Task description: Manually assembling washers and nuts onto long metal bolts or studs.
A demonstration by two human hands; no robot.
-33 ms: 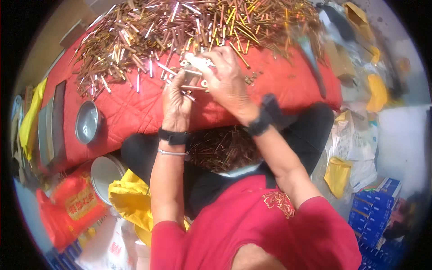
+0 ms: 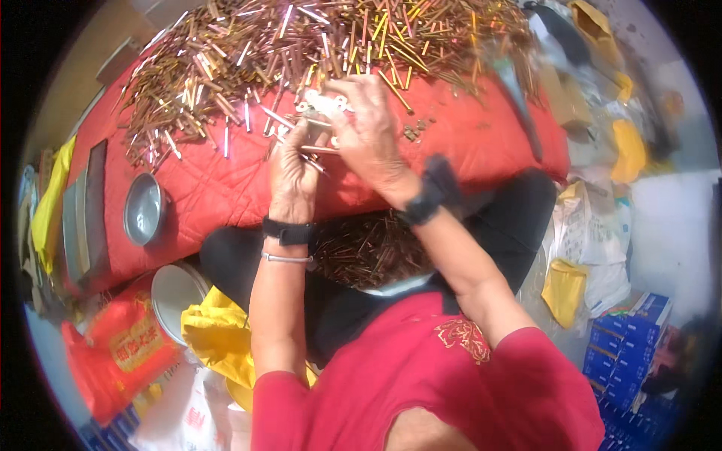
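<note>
My left hand (image 2: 292, 177) is closed on a small frame-like device (image 2: 322, 149) with pale bars and white round ends, held just above the red padded cloth (image 2: 226, 184). On the device's far right side, my right hand (image 2: 371, 143) bends its fingers around the white part. Glare and motion blur hide what the right fingertips pinch. Thin shiny metal sticks (image 2: 280, 116) lie beside the left fingertips. Beyond both hands spreads a large heap of copper- and gold-coloured thin sticks (image 2: 248, 64).
A grey metal bowl (image 2: 144, 209) sits on the cloth at left. Small brown bits (image 2: 412, 134) lie right of my hands. More dark sticks (image 2: 372, 252) fill a container between my legs. Blue boxes (image 2: 624, 349) are stacked at lower right, and a red bag (image 2: 120, 346) is at lower left.
My right hand and wrist have shifted slightly to the left over the device. My left hand stays nearly in place.
</note>
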